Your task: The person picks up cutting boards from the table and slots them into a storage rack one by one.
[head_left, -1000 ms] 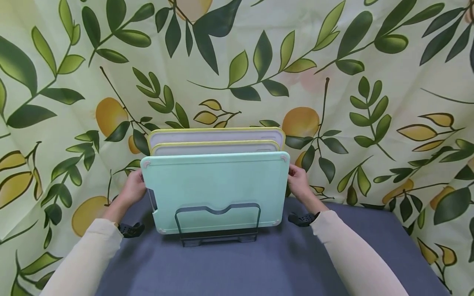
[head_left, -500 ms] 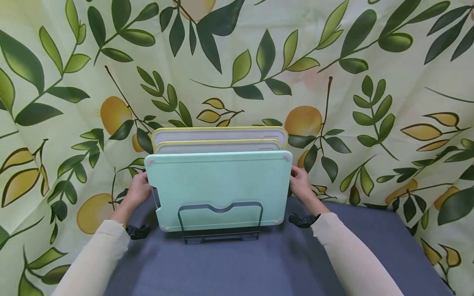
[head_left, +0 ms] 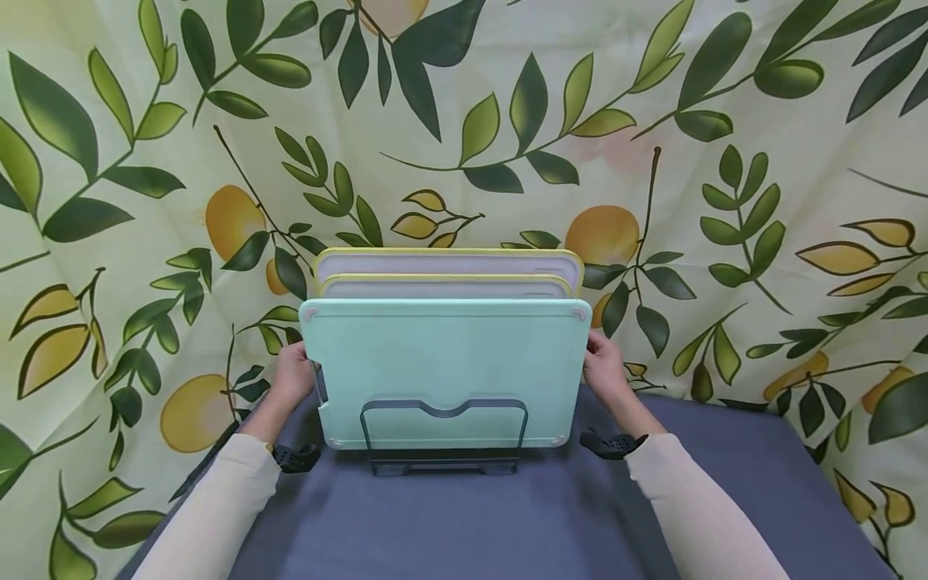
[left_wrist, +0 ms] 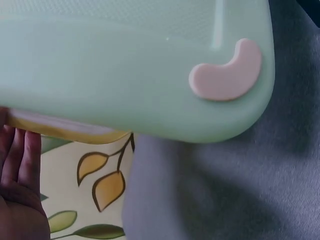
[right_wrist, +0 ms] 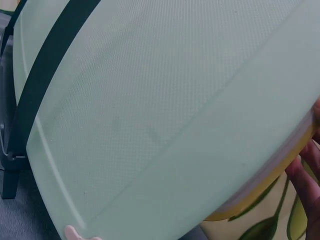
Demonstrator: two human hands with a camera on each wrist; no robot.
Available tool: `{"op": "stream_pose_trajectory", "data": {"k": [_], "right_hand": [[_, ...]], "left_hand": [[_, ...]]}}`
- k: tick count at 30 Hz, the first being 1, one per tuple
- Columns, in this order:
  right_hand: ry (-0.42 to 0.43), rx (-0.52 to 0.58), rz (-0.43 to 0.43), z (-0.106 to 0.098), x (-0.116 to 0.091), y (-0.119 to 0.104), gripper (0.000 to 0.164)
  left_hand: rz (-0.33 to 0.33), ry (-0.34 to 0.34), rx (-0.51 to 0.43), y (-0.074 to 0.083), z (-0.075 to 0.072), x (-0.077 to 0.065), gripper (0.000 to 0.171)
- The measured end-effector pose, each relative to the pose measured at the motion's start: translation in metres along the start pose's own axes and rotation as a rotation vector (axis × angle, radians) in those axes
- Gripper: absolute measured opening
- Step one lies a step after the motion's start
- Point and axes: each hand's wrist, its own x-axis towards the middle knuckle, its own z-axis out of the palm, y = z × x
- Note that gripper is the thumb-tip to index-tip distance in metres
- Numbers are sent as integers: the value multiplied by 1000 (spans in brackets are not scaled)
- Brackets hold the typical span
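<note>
A mint-green cutting board (head_left: 449, 354) stands upright in front in a dark wire rack (head_left: 445, 467). Behind it rise a middle yellow-edged cutting board (head_left: 445, 287) and a back yellow-edged cutting board (head_left: 449, 262). My left hand (head_left: 292, 372) holds the boards' left side, its fingers (left_wrist: 29, 160) against a yellow edge behind the mint board. At the opposite side my right hand (head_left: 605, 366) grips a yellow-edged board, fingers (right_wrist: 300, 177) on its rim. Which yellow-edged board each hand holds is unclear. The mint board partly hides both hands' fingertips.
The rack stands on a table with a blue-grey cloth (head_left: 435, 532). Close behind hangs a curtain printed with leaves and fruit (head_left: 449, 121). Dark bands with wrist cameras (head_left: 297, 459) sit on both wrists.
The rack and boards have shifted slightly right and turned, so the lower edge now lies nearly level. Both hands have moved along with them. The whole head view has drifted a little.
</note>
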Motion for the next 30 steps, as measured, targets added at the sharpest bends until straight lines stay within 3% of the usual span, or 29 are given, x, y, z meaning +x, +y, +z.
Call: {"op": "stream_pose_trajectory", "data": {"k": [6, 11, 19, 25, 30], "right_hand": [[43, -5, 15, -17, -5, 1, 27], [79, 5, 14, -31, -9, 4, 11], [124, 31, -20, -54, -16, 12, 37], [147, -16, -5, -70, -23, 12, 33], [162, -35, 13, -82, -28, 12, 32]], "left_hand": [[-28, -45, -26, 10, 11, -3, 23], [-28, -53, -41, 16, 23, -3, 21], [-18, -89, -67, 24, 46, -1, 18], [-38, -107, -67, 33, 60, 1, 18], [-17, -113, -81, 41, 72, 4, 19]]}}
